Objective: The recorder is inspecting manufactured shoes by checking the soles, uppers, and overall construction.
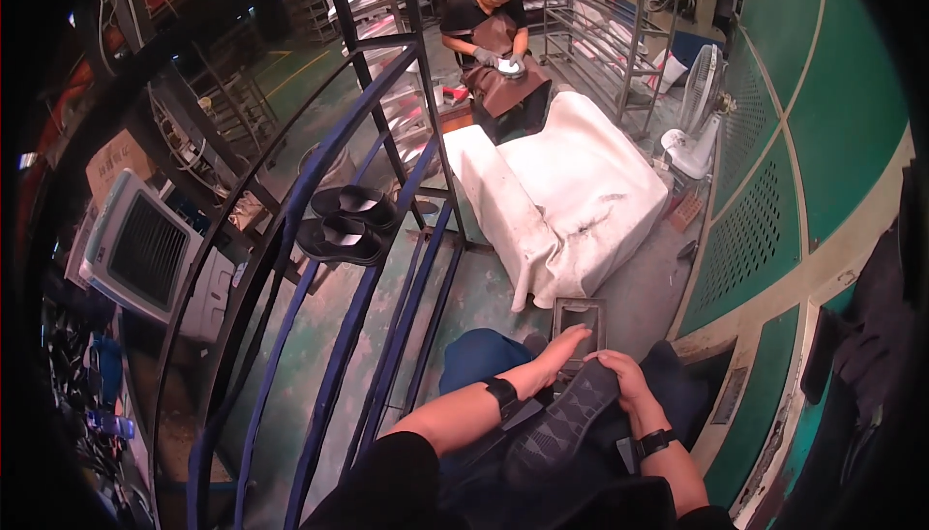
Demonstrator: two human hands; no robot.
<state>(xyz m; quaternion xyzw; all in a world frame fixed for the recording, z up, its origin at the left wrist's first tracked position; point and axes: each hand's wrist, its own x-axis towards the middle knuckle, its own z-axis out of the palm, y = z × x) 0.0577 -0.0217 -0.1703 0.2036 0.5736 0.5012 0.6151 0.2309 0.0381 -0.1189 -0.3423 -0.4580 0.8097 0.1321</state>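
A dark shoe (566,424) lies over my lap with its patterned grey sole turned up. My right hand (629,382) grips the shoe by its upper end, fingers bent over the edge. Close beside that same end is my left hand (561,354), its fingers stretched out and pointing away from me. Whether the left hand touches the shoe I cannot tell, and its underside is hidden. Both wrists wear dark bands. Just beyond my hands stands a dark rectangular open-topped tray (581,309).
To the left, a rack with blue-wrapped bars (353,336) carries a pair of black shoes (341,230). A white cloth-covered block (581,206) stands ahead, with a seated co-worker (494,36) behind it. Green panels (760,211) and a white fan (697,114) are at right.
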